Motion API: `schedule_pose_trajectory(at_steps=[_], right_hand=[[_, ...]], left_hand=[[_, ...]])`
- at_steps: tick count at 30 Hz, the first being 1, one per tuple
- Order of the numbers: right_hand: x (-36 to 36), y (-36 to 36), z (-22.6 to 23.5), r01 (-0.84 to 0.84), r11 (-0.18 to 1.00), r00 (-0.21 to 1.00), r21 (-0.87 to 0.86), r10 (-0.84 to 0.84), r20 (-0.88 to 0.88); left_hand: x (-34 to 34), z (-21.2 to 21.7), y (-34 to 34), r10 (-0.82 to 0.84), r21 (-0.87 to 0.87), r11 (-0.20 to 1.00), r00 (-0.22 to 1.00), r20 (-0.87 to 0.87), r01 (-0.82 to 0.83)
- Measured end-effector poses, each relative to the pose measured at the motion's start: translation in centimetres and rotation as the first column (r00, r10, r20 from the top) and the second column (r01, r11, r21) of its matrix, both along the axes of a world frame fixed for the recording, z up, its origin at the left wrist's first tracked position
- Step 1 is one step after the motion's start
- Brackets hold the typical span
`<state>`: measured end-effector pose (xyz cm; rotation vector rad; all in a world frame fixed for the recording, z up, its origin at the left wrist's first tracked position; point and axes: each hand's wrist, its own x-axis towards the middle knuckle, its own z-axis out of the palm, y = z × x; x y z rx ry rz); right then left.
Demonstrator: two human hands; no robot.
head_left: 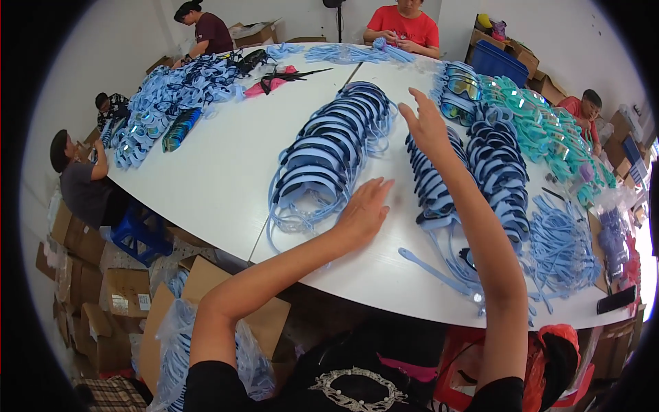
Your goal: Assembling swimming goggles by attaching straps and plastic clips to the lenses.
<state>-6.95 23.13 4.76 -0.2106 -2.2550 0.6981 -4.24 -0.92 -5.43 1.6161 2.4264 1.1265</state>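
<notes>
A long row of nested light-blue goggles (322,147) with dark lenses lies across the middle of the white table, clear straps and cords trailing at its near end. Beside that near end, my left hand (364,214) is held with fingers stretched out, nothing in it. My right hand (427,127) is raised to the right of the row's far end, fingers apart and holding nothing. Under and beside my right forearm run two more rows of goggles, one closer (431,182) and partly hidden by the arm, the other farther right (495,175).
Light-blue straps (563,240) lie bundled at right, near a dark phone (616,300). Green goggles (542,127) are heaped behind, and blue goggles (171,96) at far left. Co-workers sit around the white table (226,154). An open carton (268,323) stands by my left elbow.
</notes>
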Motion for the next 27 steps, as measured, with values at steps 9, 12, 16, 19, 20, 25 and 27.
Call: schedule_pose_trajectory(at_steps=[9,12,16,19,20,25,27], right_hand=[[-17.7,2.0,-8.4,0.315,0.936,0.877,-0.155,-0.225,0.424],[-20.2,1.0,-10.0,0.167,0.937,0.975,-0.307,-0.112,0.191],[-23.4,-3.7,-12.0,0.142,0.903,0.989,-0.406,-0.115,0.089],[-25.2,-6.4,-12.1,0.117,0.907,0.990,-0.404,-0.137,-0.021],[-25.6,-7.0,-12.2,0.104,0.903,0.992,-0.417,-0.123,-0.018],[-24.4,-5.5,-10.7,0.039,0.900,0.988,-0.434,0.031,0.153],[-22.7,-4.1,-9.2,0.165,0.974,0.935,-0.153,-0.105,0.339]], left_hand=[[-3.9,0.5,-0.6,-0.023,-0.253,0.967,0.995,-0.093,-0.001],[-5.7,0.9,-1.5,-0.011,-0.271,0.962,0.996,-0.084,-0.013],[-9.3,0.3,-3.3,0.040,-0.291,0.952,0.983,-0.177,-0.091],[-11.5,0.6,-5.1,0.102,-0.294,0.940,0.965,-0.242,-0.173],[-11.9,1.1,-5.6,0.130,-0.323,0.924,0.962,-0.239,-0.206],[-13.6,0.7,-6.3,0.087,-0.318,0.934,0.966,-0.244,-0.164],[-13.7,0.3,-6.3,0.054,-0.311,0.941,0.969,-0.242,-0.130]])
